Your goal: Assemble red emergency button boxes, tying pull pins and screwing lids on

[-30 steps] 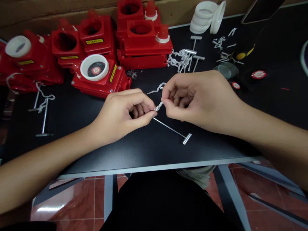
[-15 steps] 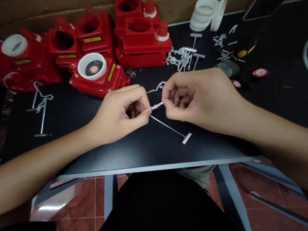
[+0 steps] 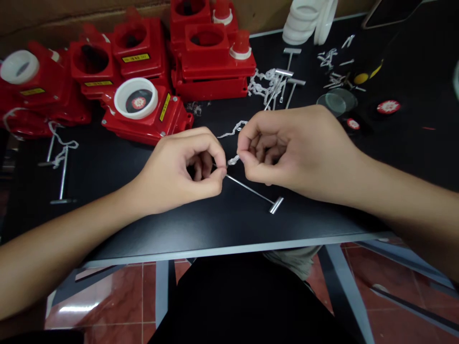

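Note:
My left hand (image 3: pixel 179 169) is closed, thumb and forefinger pinching the thin shaft of a small metal T-shaped hammer (image 3: pixel 249 189). Its crosswise head points toward the table's front right. Beside it, my right hand (image 3: pixel 301 148) pinches a white braided cord (image 3: pixel 233 160), knotted or bunched between the two sets of fingertips. Another stretch of this cord lies on the table behind the hands. My fingers hide where cord and shaft meet.
Red housings (image 3: pixel 143 117), one with a white ring, stand at back left. More T-shaped hammers (image 3: pixel 292 83) and tangled cord lie beyond my right hand. Screws (image 3: pixel 337 81), a clear disc (image 3: pixel 337 101) and stacked white rings (image 3: pixel 303 21) are at back right.
The right hand has shifted slightly left and down, closer to the left fingertips. The cord between them now looks bunched rather than straight. The hammer's head has moved very slightly.

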Demonstrator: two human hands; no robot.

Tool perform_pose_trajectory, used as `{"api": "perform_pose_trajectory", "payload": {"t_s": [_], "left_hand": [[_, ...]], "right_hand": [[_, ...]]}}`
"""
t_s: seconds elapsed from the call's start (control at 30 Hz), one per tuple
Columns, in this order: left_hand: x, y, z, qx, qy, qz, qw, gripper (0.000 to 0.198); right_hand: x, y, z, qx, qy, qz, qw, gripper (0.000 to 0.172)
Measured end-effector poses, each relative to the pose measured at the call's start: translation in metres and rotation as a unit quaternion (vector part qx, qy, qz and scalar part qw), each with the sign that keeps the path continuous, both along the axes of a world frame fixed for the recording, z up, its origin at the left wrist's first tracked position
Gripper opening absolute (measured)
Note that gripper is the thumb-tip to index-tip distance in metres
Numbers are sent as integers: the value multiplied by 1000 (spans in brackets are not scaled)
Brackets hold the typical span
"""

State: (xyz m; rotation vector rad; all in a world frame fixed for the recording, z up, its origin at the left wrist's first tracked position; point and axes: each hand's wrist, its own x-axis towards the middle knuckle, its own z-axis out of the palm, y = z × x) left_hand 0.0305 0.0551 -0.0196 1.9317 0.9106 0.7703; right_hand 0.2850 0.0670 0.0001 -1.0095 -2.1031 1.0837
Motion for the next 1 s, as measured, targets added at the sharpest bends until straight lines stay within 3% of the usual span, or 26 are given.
{"api": "perform_pose_trajectory", "payload": {"t_s": [0.27, 0.53, 1.0], "left_hand": [[2, -2, -9, -56, -73, 2, 996, 37], [5, -3, -5, -101, -113, 30, 988, 28], [5, -7, 2, -76, -46, 83, 993, 11]], "right_hand": [[1, -1, 2, -27, 7, -4, 1000, 9], [-1, 1, -1, -38, 10, -3, 999, 6], [0, 0, 5, -48, -7, -17, 999, 4]]}}
